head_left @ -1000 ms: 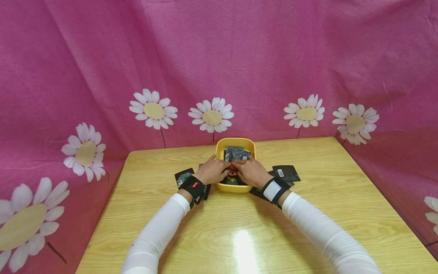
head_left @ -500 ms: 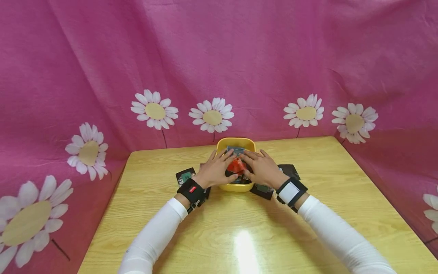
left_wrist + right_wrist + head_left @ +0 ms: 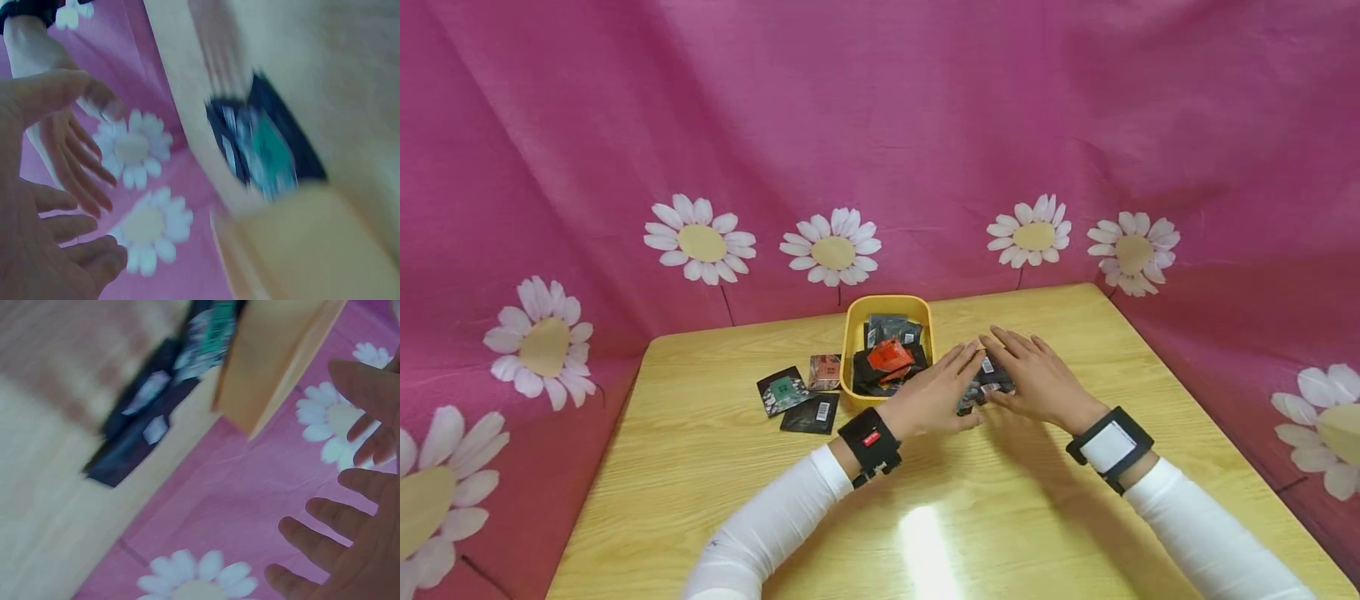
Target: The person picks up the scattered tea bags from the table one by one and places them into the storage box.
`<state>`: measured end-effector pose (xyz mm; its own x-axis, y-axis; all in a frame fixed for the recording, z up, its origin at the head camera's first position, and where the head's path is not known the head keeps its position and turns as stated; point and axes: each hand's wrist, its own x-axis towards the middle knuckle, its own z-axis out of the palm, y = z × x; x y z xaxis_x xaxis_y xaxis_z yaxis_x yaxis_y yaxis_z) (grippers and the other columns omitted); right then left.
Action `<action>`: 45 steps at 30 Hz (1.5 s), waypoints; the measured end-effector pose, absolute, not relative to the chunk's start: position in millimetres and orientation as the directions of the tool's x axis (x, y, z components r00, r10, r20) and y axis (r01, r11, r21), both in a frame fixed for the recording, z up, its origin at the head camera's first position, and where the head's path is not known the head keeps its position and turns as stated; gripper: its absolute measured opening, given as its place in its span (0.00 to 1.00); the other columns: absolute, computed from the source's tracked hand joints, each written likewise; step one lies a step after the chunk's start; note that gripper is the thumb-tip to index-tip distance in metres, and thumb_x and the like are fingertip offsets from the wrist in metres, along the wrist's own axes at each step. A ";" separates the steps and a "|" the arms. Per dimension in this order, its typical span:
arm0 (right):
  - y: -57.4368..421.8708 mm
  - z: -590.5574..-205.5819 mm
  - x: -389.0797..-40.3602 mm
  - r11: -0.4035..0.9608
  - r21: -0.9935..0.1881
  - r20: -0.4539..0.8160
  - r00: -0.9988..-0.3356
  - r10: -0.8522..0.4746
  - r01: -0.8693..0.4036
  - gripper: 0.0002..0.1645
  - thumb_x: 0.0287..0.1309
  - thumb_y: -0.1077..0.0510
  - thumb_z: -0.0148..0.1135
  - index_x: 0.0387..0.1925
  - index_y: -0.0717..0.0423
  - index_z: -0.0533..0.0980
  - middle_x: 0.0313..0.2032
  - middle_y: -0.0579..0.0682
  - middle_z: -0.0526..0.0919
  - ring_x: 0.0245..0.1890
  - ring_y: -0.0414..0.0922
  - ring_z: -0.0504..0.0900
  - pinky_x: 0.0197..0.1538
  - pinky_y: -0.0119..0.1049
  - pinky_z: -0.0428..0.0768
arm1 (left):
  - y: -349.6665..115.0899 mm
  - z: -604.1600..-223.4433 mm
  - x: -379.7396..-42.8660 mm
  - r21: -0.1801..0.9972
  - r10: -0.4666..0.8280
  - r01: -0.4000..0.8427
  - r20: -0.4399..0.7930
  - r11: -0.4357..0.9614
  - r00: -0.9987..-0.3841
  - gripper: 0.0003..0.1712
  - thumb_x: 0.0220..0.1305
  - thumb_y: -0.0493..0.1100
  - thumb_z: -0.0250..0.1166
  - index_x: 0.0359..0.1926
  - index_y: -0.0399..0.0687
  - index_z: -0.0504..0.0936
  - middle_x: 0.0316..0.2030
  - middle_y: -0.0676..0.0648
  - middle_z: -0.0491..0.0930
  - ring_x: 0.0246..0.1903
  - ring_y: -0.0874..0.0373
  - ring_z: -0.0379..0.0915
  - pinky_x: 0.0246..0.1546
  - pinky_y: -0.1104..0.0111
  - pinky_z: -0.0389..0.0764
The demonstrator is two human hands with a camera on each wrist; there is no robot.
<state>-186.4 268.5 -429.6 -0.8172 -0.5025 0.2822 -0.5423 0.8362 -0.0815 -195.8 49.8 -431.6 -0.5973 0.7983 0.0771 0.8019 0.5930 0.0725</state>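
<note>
Both hands hover with spread fingers above a few small dark packets (image 3: 992, 372) lying on the table right of a yellow bin (image 3: 848, 350). My left hand (image 3: 931, 396) is between the bin and these packets, and my right hand (image 3: 1037, 379) is on their far right side. Neither holds anything. In the left wrist view, one of those packets has a green label (image 3: 273, 147); the right wrist view shows dark packets (image 3: 134, 428) apart from the right hand (image 3: 356, 531). Inside the bin lie several black packets, with a red packet (image 3: 890, 356) on top.
Left of the bin lie a black packet with a green label (image 3: 784, 390), a black packet with a barcode (image 3: 811, 414) and a brownish-pink packet (image 3: 825, 372). A pink flowered cloth (image 3: 917, 167) hangs behind the wooden table (image 3: 715, 467).
Both hands have left the bin's contents, spread their fingers and moved right, over the packets beside it. The red packet now shows fully in the bin. The head view has turned slightly right.
</note>
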 end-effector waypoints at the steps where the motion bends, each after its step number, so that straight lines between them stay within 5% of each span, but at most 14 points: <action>1: 271.5 -432.9 -186.0 0.838 -0.088 0.282 -0.821 -0.497 -0.538 0.57 0.45 0.44 0.77 0.72 0.59 0.61 0.71 0.64 0.62 0.67 0.64 0.65 0.65 0.67 0.59 | 55.8 -436.2 -193.5 0.078 0.803 0.805 0.064 0.588 -0.592 0.55 0.64 0.66 0.60 0.78 0.43 0.44 0.77 0.42 0.40 0.76 0.47 0.38 0.71 0.63 0.55; 5: 278.6 -448.8 -185.2 0.837 -0.112 0.265 -0.828 -0.494 -0.535 0.57 0.44 0.46 0.79 0.71 0.63 0.62 0.69 0.66 0.64 0.65 0.64 0.68 0.63 0.66 0.63 | 73.1 -455.8 -185.8 0.080 0.803 0.801 0.000 0.594 -0.596 0.54 0.65 0.65 0.60 0.77 0.39 0.47 0.76 0.37 0.43 0.75 0.45 0.41 0.72 0.62 0.53; 12: 279.8 -476.1 -186.2 0.845 -0.188 0.137 -0.865 -0.482 -0.500 0.55 0.46 0.44 0.77 0.70 0.65 0.63 0.69 0.67 0.62 0.65 0.65 0.66 0.64 0.64 0.64 | 79.8 -483.0 -189.1 -0.017 0.670 0.672 -0.064 0.741 -0.740 0.52 0.63 0.65 0.62 0.76 0.41 0.53 0.74 0.36 0.51 0.72 0.41 0.52 0.70 0.58 0.59; 19: 268.4 -491.1 -190.0 0.828 -0.207 0.104 -0.853 -0.511 -0.521 0.52 0.47 0.46 0.77 0.68 0.66 0.66 0.66 0.67 0.67 0.61 0.64 0.72 0.61 0.59 0.71 | 77.3 -495.9 -195.4 -0.029 0.623 0.626 -0.073 0.779 -0.779 0.50 0.62 0.65 0.62 0.74 0.40 0.59 0.71 0.33 0.57 0.70 0.38 0.56 0.69 0.60 0.62; 25: 254.7 -497.8 -190.2 0.793 -0.185 0.094 -0.814 -0.573 -0.580 0.43 0.46 0.53 0.75 0.63 0.66 0.72 0.62 0.65 0.73 0.58 0.62 0.75 0.60 0.55 0.73 | 71.5 -498.6 -198.5 -0.002 0.629 0.632 -0.094 0.775 -0.772 0.43 0.67 0.61 0.59 0.72 0.38 0.63 0.70 0.32 0.61 0.70 0.41 0.57 0.68 0.62 0.64; 32: 246.5 -501.9 -188.4 0.810 -0.101 0.129 -0.815 -0.565 -0.577 0.35 0.52 0.50 0.71 0.59 0.64 0.76 0.57 0.62 0.79 0.58 0.62 0.76 0.60 0.59 0.71 | 66.3 -500.0 -201.6 -0.126 0.704 0.698 0.009 0.705 -0.710 0.27 0.66 0.52 0.62 0.61 0.41 0.77 0.55 0.42 0.79 0.56 0.49 0.74 0.61 0.64 0.71; 40: 242.5 -500.6 -183.9 0.784 0.000 0.279 -0.753 -0.596 -0.621 0.21 0.50 0.61 0.71 0.48 0.61 0.82 0.46 0.58 0.86 0.50 0.60 0.81 0.53 0.59 0.75 | 64.1 -500.5 -201.2 -0.117 0.746 0.737 0.115 0.665 -0.655 0.06 0.64 0.39 0.62 0.40 0.49 0.84 0.38 0.50 0.84 0.38 0.55 0.80 0.39 0.65 0.80; 45: 244.2 -492.3 -179.1 0.780 0.072 0.346 -0.718 -0.604 -0.621 0.12 0.52 0.66 0.69 0.40 0.57 0.84 0.37 0.52 0.87 0.39 0.52 0.84 0.45 0.51 0.80 | 64.5 -497.6 -199.4 -0.093 0.754 0.752 0.183 0.652 -0.631 0.05 0.65 0.37 0.61 0.35 0.51 0.83 0.32 0.51 0.84 0.32 0.57 0.82 0.30 0.65 0.80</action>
